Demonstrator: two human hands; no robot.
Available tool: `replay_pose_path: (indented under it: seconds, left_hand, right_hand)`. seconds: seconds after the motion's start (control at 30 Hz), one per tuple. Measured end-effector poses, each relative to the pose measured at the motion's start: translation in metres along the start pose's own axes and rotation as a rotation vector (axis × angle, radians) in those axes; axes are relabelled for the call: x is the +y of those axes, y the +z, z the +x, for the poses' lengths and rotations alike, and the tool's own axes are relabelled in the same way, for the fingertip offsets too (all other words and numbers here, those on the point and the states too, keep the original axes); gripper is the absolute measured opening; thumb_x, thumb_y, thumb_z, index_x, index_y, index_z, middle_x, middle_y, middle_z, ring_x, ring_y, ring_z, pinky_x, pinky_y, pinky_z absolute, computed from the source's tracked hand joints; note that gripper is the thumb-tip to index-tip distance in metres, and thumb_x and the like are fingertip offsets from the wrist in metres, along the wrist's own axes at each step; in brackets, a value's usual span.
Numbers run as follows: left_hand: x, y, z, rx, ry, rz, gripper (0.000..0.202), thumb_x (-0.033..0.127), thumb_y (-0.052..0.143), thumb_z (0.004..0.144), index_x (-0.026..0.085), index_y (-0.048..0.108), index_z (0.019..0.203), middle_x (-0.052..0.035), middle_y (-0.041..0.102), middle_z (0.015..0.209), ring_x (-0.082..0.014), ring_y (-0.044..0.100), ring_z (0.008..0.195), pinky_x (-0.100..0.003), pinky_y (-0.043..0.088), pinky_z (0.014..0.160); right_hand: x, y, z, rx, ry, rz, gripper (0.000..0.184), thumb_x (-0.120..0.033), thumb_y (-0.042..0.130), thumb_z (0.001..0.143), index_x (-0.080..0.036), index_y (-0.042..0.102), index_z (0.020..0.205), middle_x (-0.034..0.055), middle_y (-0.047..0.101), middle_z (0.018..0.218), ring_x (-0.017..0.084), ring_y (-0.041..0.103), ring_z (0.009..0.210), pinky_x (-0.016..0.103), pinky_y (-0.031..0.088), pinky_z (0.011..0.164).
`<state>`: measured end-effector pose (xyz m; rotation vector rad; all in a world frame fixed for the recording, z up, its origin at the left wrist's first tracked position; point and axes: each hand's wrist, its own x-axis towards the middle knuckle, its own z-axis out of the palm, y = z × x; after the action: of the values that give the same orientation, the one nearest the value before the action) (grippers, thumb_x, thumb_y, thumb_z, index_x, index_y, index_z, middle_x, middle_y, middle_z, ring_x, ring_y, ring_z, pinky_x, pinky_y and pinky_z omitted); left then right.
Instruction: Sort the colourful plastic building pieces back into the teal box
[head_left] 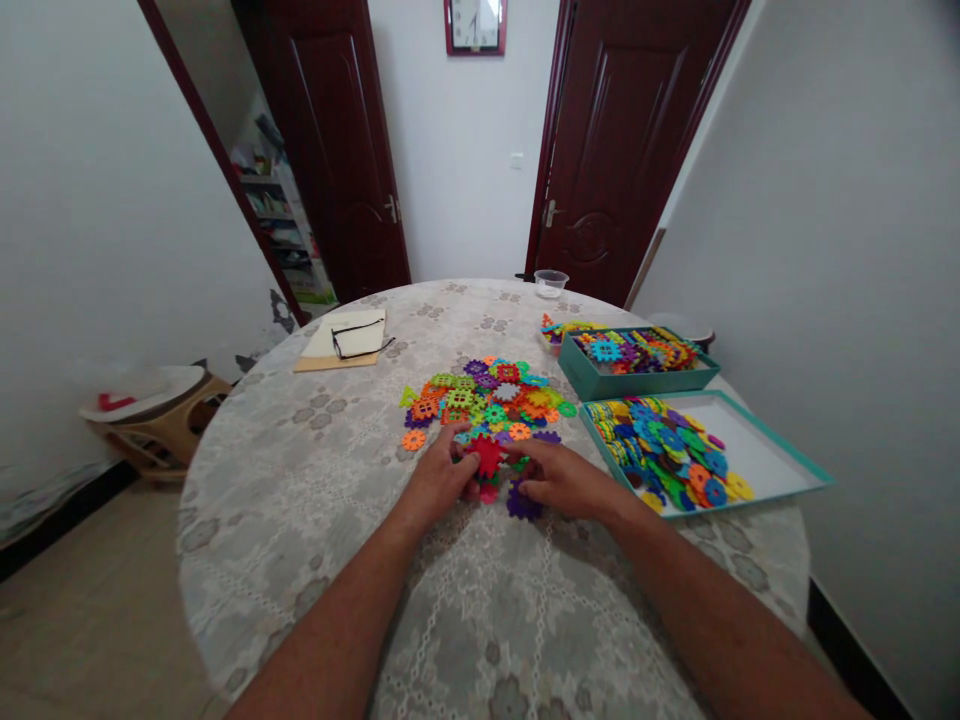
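Observation:
Both of my hands meet over a small cluster of plastic gear-shaped pieces near the middle of the round table (pixel 315 500). My left hand (pixel 442 477) and my right hand (pixel 559 478) pinch a red piece (pixel 487 455) between their fingertips. A purple piece (pixel 523 503) lies under my right hand, and a green bit shows beside the red one. Just beyond my fingers lies a loose pile of coloured pieces (pixel 491 395).
A teal box (pixel 637 380) full of pieces stands at the right, with its lid (pixel 757 450) in front holding several more. A notebook with glasses (pixel 349 338) lies at the far left, a clear cup (pixel 550 283) at the far edge. A low stool (pixel 161 410) stands left of the table.

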<state>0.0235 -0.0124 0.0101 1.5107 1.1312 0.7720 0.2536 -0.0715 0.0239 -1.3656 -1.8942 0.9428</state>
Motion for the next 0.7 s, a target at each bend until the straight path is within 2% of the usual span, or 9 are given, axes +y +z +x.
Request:
replay_pose_path:
  seconds: [0.07, 0.17, 0.3, 0.43, 0.57, 0.7]
  left_hand:
    - [0.0, 0.0, 0.0, 0.001, 0.011, 0.029, 0.047, 0.027, 0.061, 0.088, 0.019, 0.06, 0.134, 0.0005, 0.072, 0.076, -0.0136, 0.066, 0.052, -0.022, 0.05, 0.052]
    - [0.002, 0.0, -0.001, -0.022, 0.015, 0.036, 0.035, 0.028, 0.062, 0.089, 0.017, 0.066, 0.122, -0.0012, 0.073, 0.074, -0.0135, 0.067, 0.053, -0.022, 0.049, 0.052]
    - [0.007, 0.003, -0.006, -0.168, -0.005, -0.045, 0.038, 0.033, 0.068, 0.087, 0.016, 0.066, 0.122, -0.0026, 0.075, 0.077, -0.0145, 0.068, 0.054, -0.023, 0.051, 0.052]
    - [0.008, 0.005, -0.01, -0.312, 0.017, -0.138, 0.046, 0.04, 0.073, 0.088, 0.016, 0.065, 0.127, -0.004, 0.074, 0.082, -0.0146, 0.069, 0.061, -0.025, 0.055, 0.06]
    - [0.005, 0.003, -0.009, -0.36, 0.015, -0.201, 0.054, 0.045, 0.077, 0.087, 0.016, 0.065, 0.131, -0.0052, 0.074, 0.089, -0.0141, 0.069, 0.064, -0.027, 0.056, 0.065]
    - [0.006, 0.002, -0.009, -0.361, -0.01, -0.263, 0.061, 0.048, 0.082, 0.083, 0.016, 0.065, 0.132, -0.0061, 0.074, 0.094, -0.0133, 0.068, 0.065, -0.027, 0.056, 0.065]
  right_hand:
    - [0.0, -0.005, 0.001, 0.03, 0.018, 0.017, 0.057, -0.012, 0.065, 0.077, -0.025, 0.074, 0.131, 0.0031, 0.078, 0.105, 0.018, 0.069, 0.082, 0.029, 0.053, 0.074]
    - [0.0, -0.012, 0.004, 0.158, 0.059, 0.181, 0.039, -0.021, 0.068, 0.08, -0.022, 0.076, 0.119, 0.0038, 0.078, 0.101, 0.02, 0.07, 0.089, 0.032, 0.055, 0.079]
    - [-0.002, -0.011, 0.008, 0.274, 0.085, 0.411, 0.034, -0.035, 0.075, 0.08, -0.02, 0.074, 0.11, 0.0038, 0.077, 0.101, 0.02, 0.071, 0.09, 0.033, 0.056, 0.08]
    - [0.002, 0.003, 0.013, 0.304, 0.071, 0.316, 0.028, -0.035, 0.073, 0.085, -0.021, 0.074, 0.109, 0.0043, 0.078, 0.101, 0.021, 0.072, 0.092, 0.036, 0.057, 0.086]
    - [0.003, 0.012, 0.015, 0.275, 0.042, 0.249, 0.026, -0.032, 0.07, 0.087, -0.021, 0.076, 0.11, 0.0053, 0.078, 0.107, 0.021, 0.072, 0.095, 0.037, 0.057, 0.09]
    - [-0.001, 0.014, 0.015, 0.269, 0.022, 0.249, 0.025, -0.032, 0.07, 0.087, -0.021, 0.075, 0.109, 0.0057, 0.077, 0.108, 0.022, 0.071, 0.099, 0.037, 0.055, 0.093]
